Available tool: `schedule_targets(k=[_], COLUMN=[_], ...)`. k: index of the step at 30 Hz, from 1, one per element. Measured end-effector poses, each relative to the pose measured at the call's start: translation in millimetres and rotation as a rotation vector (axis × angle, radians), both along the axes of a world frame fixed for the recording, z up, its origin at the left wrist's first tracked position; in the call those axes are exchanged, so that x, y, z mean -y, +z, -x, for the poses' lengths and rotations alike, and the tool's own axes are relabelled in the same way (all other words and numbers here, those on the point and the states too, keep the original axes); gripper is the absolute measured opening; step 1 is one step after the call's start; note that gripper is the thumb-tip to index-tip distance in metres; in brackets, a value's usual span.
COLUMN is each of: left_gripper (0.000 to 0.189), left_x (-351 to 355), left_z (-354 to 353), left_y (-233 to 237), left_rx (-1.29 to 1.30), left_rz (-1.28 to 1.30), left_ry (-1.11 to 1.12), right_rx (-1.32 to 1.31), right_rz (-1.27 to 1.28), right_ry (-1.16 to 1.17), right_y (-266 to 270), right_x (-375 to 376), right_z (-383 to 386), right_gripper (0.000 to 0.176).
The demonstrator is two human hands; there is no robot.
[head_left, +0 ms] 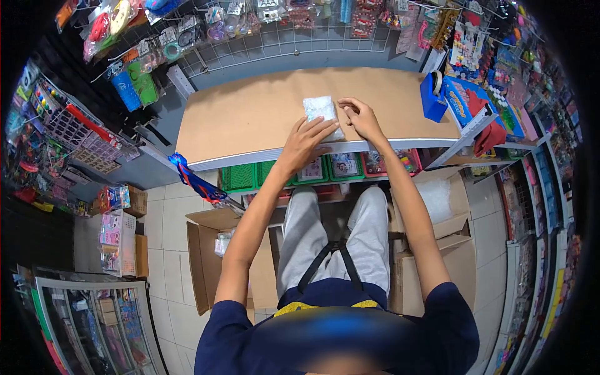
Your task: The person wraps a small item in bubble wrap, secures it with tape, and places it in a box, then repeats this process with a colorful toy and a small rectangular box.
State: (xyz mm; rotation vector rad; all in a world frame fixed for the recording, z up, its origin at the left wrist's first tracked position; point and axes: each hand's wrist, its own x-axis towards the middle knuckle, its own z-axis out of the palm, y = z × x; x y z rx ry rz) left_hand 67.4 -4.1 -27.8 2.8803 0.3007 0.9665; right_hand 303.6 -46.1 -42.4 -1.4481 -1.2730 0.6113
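A small white packet in bubble wrap [319, 106] lies on the brown-covered shelf top, close to its front edge. My left hand [305, 142] holds it down, the fingers laid across its lower part and hiding some of it. Just right of the packet is my right hand [364, 119], its fingers bent and drawn together towards the thumb. Whatever is between those fingertips, if anything, is too small to make out.
A blue holder with a tape roll [435, 97] stands at the shelf's right end. Green baskets [239, 177] sit beneath the top. Open cardboard boxes flank my legs, the left box [209, 269] and the right box with bubble wrap [434, 199]. Packaged goods hang behind.
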Motion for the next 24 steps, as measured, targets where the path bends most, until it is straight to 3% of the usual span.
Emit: schedule_targets(k=[3,6,7,10,11,14,18,19,24], left_gripper=[0.066,0.066,0.056,0.048,0.046,0.044,0.044,0.043,0.047], left_x=[6,28,34,64,72,93,118,122,149], left_z=[16,38,45,59,64,82,104,110,133], left_y=[-11,-10,-8,5,11,5,-5,-11,-54], left_rx=[0.016,0.202,0.393,0.974,1.178,1.315,1.187,1.136,1.190], left_rz=[-0.108,0.059,0.165,1.115,1.391,1.617,1.626,1.599,1.636], left_ry=[-0.014,-0.041,-0.051,0.070,-0.070,-0.148,0.029,0.085,0.209], right_rx=[-0.046,-0.185,-0.241,-0.127,-0.221,-0.290,-0.279,-0.220,-0.441], right_rz=[-0.016,-0.011,-0.008,-0.039,-0.135,-0.035,0.050,-0.037,0.198], right_ry=[0.010,0.069,0.098,0.339,0.547,0.611,0.479,0.409,0.428], right_y=[2,6,15,40,28,38,34,24,-3], right_x=[2,9,14,48,47,64,74,75,85], right_z=[-3,4,12,52,60,109,151,162,194], right_gripper=[0.029,0.036,0.038,0.047,0.054,0.060,0.052,0.045,0.034])
